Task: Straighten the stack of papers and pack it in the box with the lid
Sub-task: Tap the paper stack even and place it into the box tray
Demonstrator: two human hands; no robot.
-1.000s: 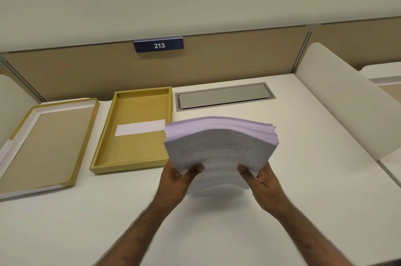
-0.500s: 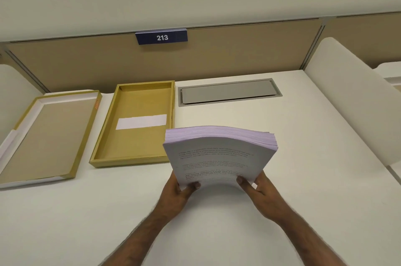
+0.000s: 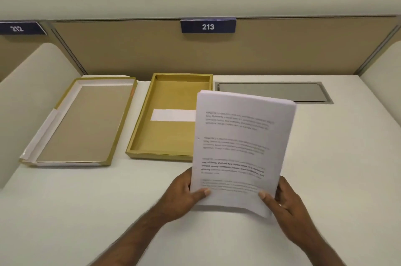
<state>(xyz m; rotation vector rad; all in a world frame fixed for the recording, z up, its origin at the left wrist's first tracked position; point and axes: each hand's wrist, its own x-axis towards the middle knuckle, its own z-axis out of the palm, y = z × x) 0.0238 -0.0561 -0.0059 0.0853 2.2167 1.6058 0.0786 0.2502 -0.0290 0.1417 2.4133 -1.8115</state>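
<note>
I hold a thick stack of printed white papers [image 3: 243,148] upright over the desk, its printed face toward me. My left hand [image 3: 184,196] grips its lower left corner, thumb on the front. My right hand [image 3: 284,203] grips the lower right corner the same way. The stack's left edge overlaps the open gold box [image 3: 167,118], which lies behind it with a white strip on its floor. The box lid [image 3: 82,122] lies upside down to the left of the box, gold-rimmed with a white inner border.
A grey cable hatch [image 3: 273,92] is set in the white desk [image 3: 65,211] behind the papers. Tan partition [image 3: 130,49] with a blue sign "213" [image 3: 208,26] runs along the back. Curved white dividers stand at the left [image 3: 32,92] and right [image 3: 386,70].
The stack has tipped from a bent, forward-leaning pose to upright with its face toward me. The view has shifted, so the box and lid sit further right in the frame.
</note>
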